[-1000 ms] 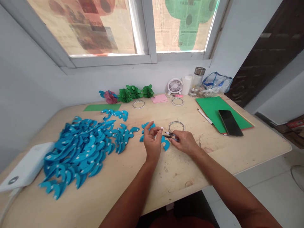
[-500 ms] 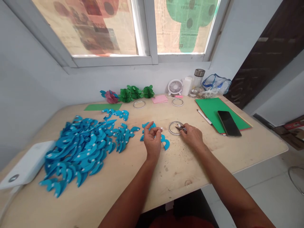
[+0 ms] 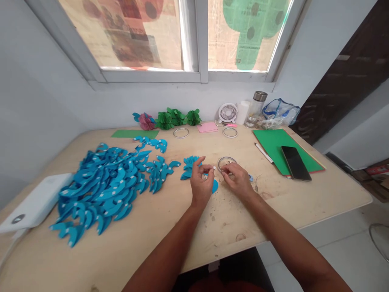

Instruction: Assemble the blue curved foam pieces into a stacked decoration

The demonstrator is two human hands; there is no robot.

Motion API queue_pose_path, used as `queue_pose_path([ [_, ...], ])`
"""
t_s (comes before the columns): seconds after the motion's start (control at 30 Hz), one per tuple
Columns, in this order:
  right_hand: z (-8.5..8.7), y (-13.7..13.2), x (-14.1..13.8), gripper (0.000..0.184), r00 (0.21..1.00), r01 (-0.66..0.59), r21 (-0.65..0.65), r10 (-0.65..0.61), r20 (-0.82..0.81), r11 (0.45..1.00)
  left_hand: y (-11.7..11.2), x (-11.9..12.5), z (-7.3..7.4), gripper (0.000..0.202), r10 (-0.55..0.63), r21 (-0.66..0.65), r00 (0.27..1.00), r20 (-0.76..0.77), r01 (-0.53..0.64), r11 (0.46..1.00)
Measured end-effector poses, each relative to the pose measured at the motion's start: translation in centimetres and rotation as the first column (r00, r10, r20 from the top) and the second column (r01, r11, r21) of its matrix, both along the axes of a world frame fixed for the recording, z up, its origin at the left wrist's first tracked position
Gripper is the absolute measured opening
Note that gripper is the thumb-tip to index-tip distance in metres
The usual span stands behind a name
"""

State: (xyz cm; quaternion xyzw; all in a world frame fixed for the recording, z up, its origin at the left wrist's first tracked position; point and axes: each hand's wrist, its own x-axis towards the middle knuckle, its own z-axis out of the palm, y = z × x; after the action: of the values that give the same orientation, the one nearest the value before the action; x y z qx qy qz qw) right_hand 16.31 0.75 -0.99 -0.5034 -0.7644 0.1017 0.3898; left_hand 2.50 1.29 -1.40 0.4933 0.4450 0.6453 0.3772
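Note:
My left hand (image 3: 202,182) is closed in a pinch, with a small white square (image 3: 214,167), which looks like a bit of tape, at its thumb and fingertip. Just right of it, my right hand (image 3: 238,178) has thumb and forefinger pressed together; whatever is between them is too small to make out. A roll of narrow tape (image 3: 219,159) lies flat behind my right fingertips. The end of a light blue tool (image 3: 251,177) shows beside that hand, the rest hidden. Folded blue paper (image 3: 189,164) and a blue paper curve (image 3: 215,187) lie by my left hand.
A big heap of blue paper pieces with white squares (image 3: 100,182) covers the left, beside a white power bank (image 3: 39,200). Two tape rolls (image 3: 181,133), green paper flowers (image 3: 176,117) and a small fan (image 3: 227,112) are behind. A phone (image 3: 296,162) rests on green paper (image 3: 270,142) at right.
My right hand has moved closer to my left and pinches; the dark blades at its fingertips no longer show. The left hand keeps the white square. The whole view has shifted slightly.

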Motion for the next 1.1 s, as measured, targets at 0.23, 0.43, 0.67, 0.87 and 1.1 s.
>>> queue_pose_path([
  [0.23,0.0,0.0,-0.2,0.009,0.998,0.000,-0.037,-0.002,-0.061,0.999,-0.3,0.3,0.1,0.046,-0.022,0.033,0.999,-0.047,0.023,0.999],
  [0.43,0.0,0.0,-0.6,0.011,0.996,0.017,-0.041,-0.021,-0.089,0.999,-0.5,0.5,0.3,0.043,-0.038,0.034,0.996,-0.077,0.040,0.999],
  [0.67,0.1,0.0,-0.6,0.012,0.995,0.000,-0.039,-0.003,-0.099,0.999,-0.6,0.6,0.4,0.044,-0.055,-0.006,0.998,-0.036,0.055,0.998],
  [0.87,-0.1,0.2,-0.4,0.011,0.993,0.005,-0.056,-0.012,-0.121,0.998,0.2,-0.1,0.0,0.042,0.017,-0.022,0.999,0.043,-0.016,1.000],
  [1.1,0.2,-0.6,-1.1,0.019,0.970,-0.244,0.010,0.245,-0.002,0.970,1.1,-0.9,-0.4,0.036,0.145,0.005,0.964,0.222,-0.150,0.989],
])
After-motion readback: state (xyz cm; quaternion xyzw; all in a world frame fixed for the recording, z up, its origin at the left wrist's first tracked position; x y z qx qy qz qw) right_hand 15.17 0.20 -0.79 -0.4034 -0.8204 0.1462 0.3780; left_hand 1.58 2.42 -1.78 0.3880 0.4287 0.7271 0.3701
